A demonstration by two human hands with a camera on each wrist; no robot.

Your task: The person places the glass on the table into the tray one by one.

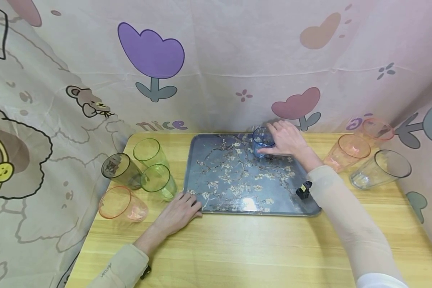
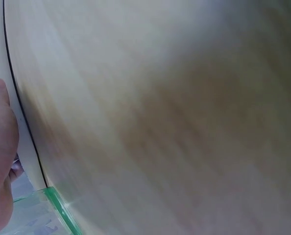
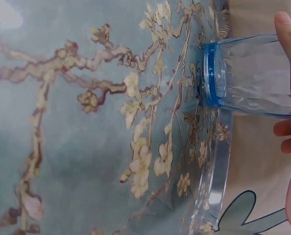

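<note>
My right hand [image 1: 286, 138] grips a clear blue cup [image 1: 260, 149] near its top, with the thumb on the near side. The cup stands upright at the back of a grey-blue tray [image 1: 216, 172] printed with blossom branches. In the right wrist view, the cup's blue base [image 3: 211, 73] is down at the tray surface close to its back rim. My left hand [image 1: 178, 213] rests at the tray's front left corner, fingers loosely bent. Just behind it stands a green cup [image 1: 167, 188]; its green edge [image 2: 57, 205] shows at the bottom of the left wrist view.
Left of the tray stand another green cup [image 1: 149, 152], a dark grey cup [image 1: 129, 176] and a pink cup [image 1: 135, 210]. On the right are an orange cup [image 1: 342, 154], a pinkish one [image 1: 378, 130] behind it and a clear grey cup [image 1: 378, 172]. A printed curtain [image 1: 216, 48] hangs behind the wooden table [image 1: 237, 248].
</note>
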